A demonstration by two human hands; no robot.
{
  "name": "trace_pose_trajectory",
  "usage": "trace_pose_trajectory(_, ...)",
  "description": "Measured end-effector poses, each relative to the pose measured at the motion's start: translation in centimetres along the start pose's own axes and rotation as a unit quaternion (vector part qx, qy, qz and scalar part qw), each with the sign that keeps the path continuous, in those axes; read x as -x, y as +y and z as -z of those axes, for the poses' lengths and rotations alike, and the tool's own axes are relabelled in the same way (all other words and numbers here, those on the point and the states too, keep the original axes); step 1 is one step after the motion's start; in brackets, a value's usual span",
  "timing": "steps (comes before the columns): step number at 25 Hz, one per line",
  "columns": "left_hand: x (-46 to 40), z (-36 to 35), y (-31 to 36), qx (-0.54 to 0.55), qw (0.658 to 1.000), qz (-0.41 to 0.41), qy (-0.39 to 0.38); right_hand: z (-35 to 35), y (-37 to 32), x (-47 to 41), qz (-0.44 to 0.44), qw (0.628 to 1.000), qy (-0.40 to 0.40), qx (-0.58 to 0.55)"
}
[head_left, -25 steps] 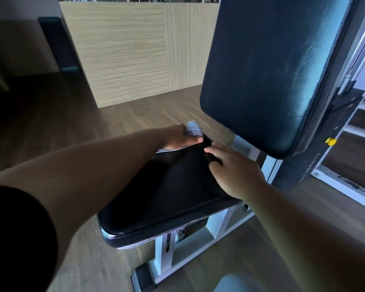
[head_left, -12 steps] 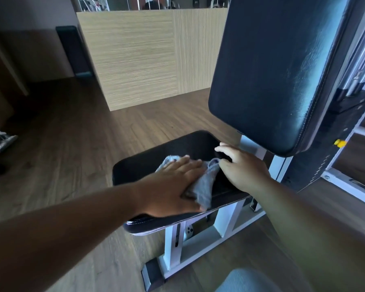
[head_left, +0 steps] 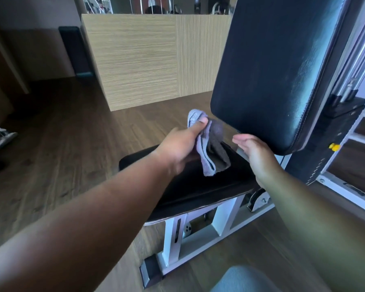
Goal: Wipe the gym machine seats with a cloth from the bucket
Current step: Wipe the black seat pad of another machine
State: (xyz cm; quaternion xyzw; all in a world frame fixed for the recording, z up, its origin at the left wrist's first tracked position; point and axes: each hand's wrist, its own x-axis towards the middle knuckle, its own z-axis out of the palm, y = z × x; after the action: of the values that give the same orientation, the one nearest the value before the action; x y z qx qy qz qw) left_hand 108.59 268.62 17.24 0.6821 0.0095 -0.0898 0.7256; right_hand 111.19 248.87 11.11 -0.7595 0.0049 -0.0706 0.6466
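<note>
Above black seat [head_left: 190,186]: grey cloth [head_left: 211,148] pinched in left hand [head_left: 177,148], hanging clear of pad; right hand [head_left: 255,152] slack-fingered, holding nothing, just beneath backrest [head_left: 278,70] lower edge.

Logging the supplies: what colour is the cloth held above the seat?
Grey: the folded grey cloth, pinched by the left hand, shows best in the head view.

Backrest [head_left: 282,70] top cut off; seat [head_left: 198,186] partly hidden by arms; bucket possibly off-frame.
</note>
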Motion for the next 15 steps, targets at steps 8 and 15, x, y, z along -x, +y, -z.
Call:
trace_pose_trajectory(8,0.2,12.3,-2.9,-0.610,0.782,0.011,0.129,-6.6,-3.3,0.7,0.127,0.879,-0.158,0.431)
trace_pose_trajectory(15,-0.6,13.9,-6.1,-0.525,0.834,-0.069,0.154,-10.5,-1.2,1.8,0.263,0.779,-0.299,0.484)
